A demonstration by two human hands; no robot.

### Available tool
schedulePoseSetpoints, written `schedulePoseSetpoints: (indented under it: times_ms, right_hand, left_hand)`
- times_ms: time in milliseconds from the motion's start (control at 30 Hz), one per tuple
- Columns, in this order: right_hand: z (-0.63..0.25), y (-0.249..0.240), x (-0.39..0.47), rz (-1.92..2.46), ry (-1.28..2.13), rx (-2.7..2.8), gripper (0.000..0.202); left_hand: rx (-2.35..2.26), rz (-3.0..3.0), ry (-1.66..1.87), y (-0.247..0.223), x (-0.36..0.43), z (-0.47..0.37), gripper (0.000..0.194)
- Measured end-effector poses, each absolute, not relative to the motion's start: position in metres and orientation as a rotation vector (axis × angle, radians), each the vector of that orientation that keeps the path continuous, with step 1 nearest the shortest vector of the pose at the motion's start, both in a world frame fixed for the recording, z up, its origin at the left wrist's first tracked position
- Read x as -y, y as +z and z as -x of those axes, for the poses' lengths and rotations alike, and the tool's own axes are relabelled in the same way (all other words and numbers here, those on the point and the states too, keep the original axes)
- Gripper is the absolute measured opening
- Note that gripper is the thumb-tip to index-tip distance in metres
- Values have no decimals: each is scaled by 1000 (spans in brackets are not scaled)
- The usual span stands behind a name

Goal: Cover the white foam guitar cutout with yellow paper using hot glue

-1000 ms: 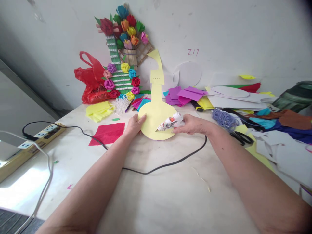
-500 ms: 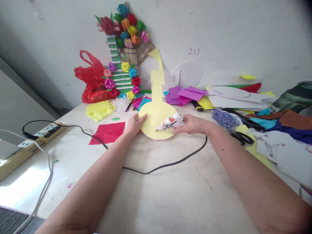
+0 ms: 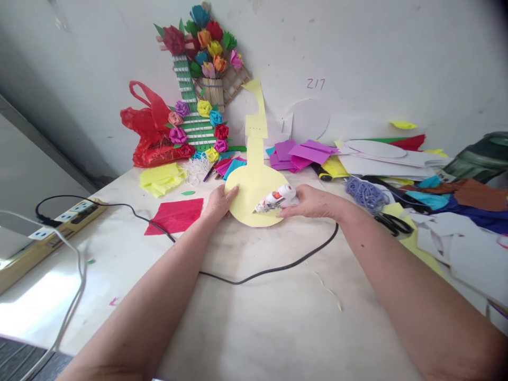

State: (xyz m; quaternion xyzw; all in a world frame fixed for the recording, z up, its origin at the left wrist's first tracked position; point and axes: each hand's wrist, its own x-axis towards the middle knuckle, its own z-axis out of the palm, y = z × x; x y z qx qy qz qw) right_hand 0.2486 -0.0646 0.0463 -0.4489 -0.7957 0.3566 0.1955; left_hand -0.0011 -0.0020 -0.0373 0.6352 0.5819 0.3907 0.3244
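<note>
A pale yellow paper cutout, shaped like a stringed instrument with a round body and long neck, lies flat at the middle of the table. My left hand grips the left edge of its round body, thumb on top and fingers partly hidden below. In my right hand is a white glue gun, held over the lower body with its nozzle pointing down-left at the paper. Whether the tip touches cannot be told. A black cord loops from the right hand's side across the table.
Left of the paper lie red crepe paper and a power strip. Behind stand a flower-decorated craft and a red plastic bag. To the right are purple paper, a yarn bundle, scissors and white scraps.
Almost nothing differs. The glue gun has shifted very slightly left over the paper; my left hand keeps its hold on the edge.
</note>
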Motion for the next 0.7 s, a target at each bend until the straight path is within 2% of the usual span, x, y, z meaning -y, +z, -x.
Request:
schedulePoseSetpoints:
  times_ms: [200, 400, 500, 600, 700]
  right_hand:
    - [-247, 47, 65, 1278, 979, 2256, 42]
    - [-247, 46, 64, 1339, 981, 2233, 44]
    - [-246, 46, 65, 1459, 970, 2227, 45]
    - [-247, 45, 64, 1514, 954, 2244, 47]
    - [-248, 45, 63, 1485, 953, 2253, 49]
  left_hand:
    - [-1631, -1728, 992, -34, 2, 1, 52]
    - [-2135, -1976, 711, -22, 10, -2, 61]
    - [-2271, -2021, 623, -18, 17, -5, 56]
    - [-2179, -2223, 799, -21, 19, -3, 47]
    - [-1816, -2503, 977, -27, 13, 5, 39]
